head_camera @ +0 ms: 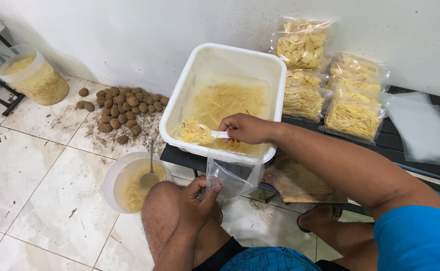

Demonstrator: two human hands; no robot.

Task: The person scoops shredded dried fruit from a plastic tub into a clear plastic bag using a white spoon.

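White floor tiles lie below as the right hand [245, 129] grips a white spoon [214, 133] over the tub [179, 95], while the left hand [196, 203] pinches a clear bag [232, 178].

sleeve: bright blue, short | shorts: blue patterned | arms: bare

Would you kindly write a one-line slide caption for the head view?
Right hand lifts potato strips with a white scoop from a water-filled white tub; left hand holds a clear plastic bag open below.
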